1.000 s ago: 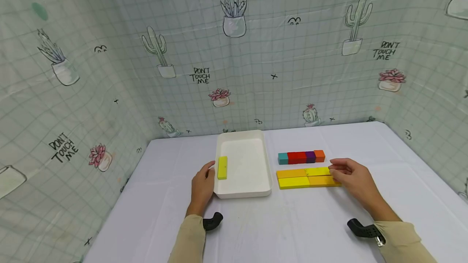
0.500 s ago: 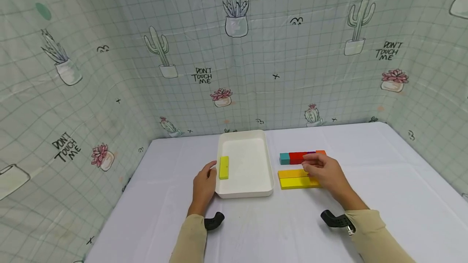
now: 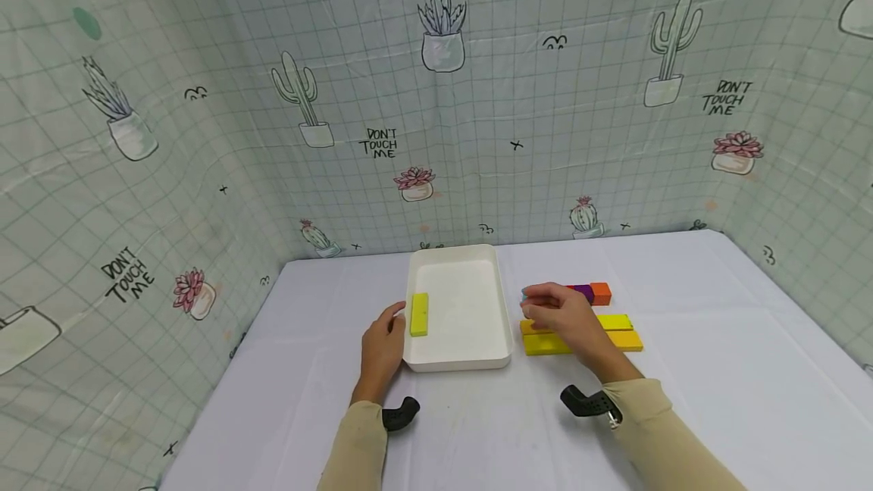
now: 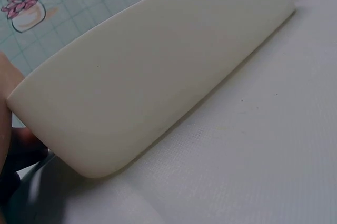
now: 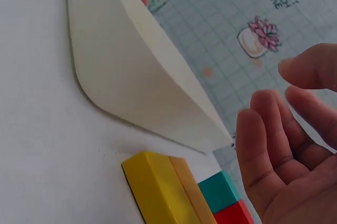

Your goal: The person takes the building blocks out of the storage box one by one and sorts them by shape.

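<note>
A white tray stands on the white-covered table, with one yellow block lying inside along its left wall. My left hand rests against the tray's left outer side, fingertips right at the rim; part of the hand is hidden behind the wall in the left wrist view. My right hand hovers over the left part of the blocks, fingers loosely bent and nothing between thumb and fingertips. Beneath it lie long yellow blocks and orange-yellow blocks in two rows, partly covered in the head view.
Behind the yellow rows runs a line of small blocks: teal, red, purple and orange. A patterned cloth with cactus drawings walls off the back and sides.
My right hand has moved left from the right end of the yellow rows to their left end, uncovering the right part. The left hand stays at the tray.
</note>
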The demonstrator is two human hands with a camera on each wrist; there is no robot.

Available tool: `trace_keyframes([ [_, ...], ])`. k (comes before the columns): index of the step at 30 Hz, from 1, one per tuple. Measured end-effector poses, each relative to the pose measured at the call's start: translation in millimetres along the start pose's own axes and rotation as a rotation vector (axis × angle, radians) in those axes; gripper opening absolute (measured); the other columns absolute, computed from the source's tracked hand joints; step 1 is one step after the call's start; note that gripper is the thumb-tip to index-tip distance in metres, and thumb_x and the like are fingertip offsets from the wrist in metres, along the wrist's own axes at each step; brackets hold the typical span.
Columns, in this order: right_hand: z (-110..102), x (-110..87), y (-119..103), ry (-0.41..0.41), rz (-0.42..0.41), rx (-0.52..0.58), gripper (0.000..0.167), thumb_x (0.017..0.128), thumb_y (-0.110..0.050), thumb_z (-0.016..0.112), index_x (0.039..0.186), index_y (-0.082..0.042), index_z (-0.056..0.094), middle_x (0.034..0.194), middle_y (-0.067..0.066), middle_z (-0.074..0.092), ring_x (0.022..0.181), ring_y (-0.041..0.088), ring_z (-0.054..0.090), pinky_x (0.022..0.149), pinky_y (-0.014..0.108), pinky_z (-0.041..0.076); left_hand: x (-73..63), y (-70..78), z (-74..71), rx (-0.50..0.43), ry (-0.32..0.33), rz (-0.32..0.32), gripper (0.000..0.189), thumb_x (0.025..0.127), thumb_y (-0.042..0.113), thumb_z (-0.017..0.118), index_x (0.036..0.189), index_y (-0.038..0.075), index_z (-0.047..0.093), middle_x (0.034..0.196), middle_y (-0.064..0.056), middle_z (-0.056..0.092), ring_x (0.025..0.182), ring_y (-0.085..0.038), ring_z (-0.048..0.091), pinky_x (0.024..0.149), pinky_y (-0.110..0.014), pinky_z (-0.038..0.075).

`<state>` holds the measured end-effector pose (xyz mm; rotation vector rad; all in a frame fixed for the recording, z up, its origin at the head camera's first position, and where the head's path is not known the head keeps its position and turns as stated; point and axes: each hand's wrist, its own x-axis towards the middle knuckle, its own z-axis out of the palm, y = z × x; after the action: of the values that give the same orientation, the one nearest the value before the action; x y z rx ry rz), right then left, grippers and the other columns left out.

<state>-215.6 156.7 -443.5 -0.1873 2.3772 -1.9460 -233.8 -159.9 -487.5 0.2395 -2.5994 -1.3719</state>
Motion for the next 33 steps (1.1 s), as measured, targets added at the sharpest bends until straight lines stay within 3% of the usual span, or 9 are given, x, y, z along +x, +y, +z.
trace_keyframes([
  [4,7.7,6.8,-3.6,-0.026,-0.021,0.009,0.051,0.093,-0.026,0.072,0.132,0.002,0.058,0.118,0.019,0.063,0.107,0.04,0.062,0.084,0.033,0.058,0.1,-0.2,0.7,-0.004,-0.003,-0.008,0.038,0.104,0.028,0.047,0.139,0.021,0.061,0.126,-0.007,0.066,0.117,-0.026,0.057,0.103,-0.052,0.044],
  [11,18.5,19.2,-10.7,-0.086,-0.02,-0.035,0.049,0.093,-0.033,0.073,0.129,-0.001,0.061,0.115,0.011,0.066,0.105,0.034,0.063,0.085,0.036,0.058,1.4,2.4,1.0,0.003,0.0,-0.004,0.038,0.104,0.028,0.047,0.139,0.021,0.062,0.118,-0.006,0.068,0.105,-0.025,0.057,0.097,-0.048,0.046],
  [18,32.3,32.9,-17.1,-0.13,0.002,-0.031,0.047,0.092,-0.03,0.072,0.128,-0.001,0.062,0.113,0.011,0.067,0.106,0.037,0.063,0.085,0.037,0.057,0.1,1.8,0.1,-0.003,0.003,-0.004,0.038,0.104,0.028,0.047,0.138,0.021,0.062,0.123,-0.007,0.067,0.11,-0.025,0.058,0.101,-0.05,0.045],
  [26,57.0,53.1,-29.7,-0.161,0.037,-0.074,0.044,0.093,-0.028,0.071,0.127,-0.002,0.063,0.111,0.007,0.069,0.104,0.032,0.065,0.083,0.035,0.058,-0.4,1.4,-1.0,-0.018,-0.003,-0.019,0.038,0.104,0.029,0.047,0.139,0.022,0.061,0.127,-0.006,0.066,0.116,-0.025,0.057,0.104,-0.05,0.044],
  [33,73.3,69.1,-39.4,-0.182,0.057,-0.038,0.042,0.094,-0.024,0.069,0.127,0.001,0.062,0.112,0.009,0.07,0.105,0.033,0.065,0.085,0.036,0.057,-0.1,1.0,-1.3,-0.029,0.004,-0.004,0.038,0.103,0.027,0.048,0.138,0.021,0.063,0.126,-0.006,0.066,0.114,-0.025,0.057,0.102,-0.051,0.044],
])
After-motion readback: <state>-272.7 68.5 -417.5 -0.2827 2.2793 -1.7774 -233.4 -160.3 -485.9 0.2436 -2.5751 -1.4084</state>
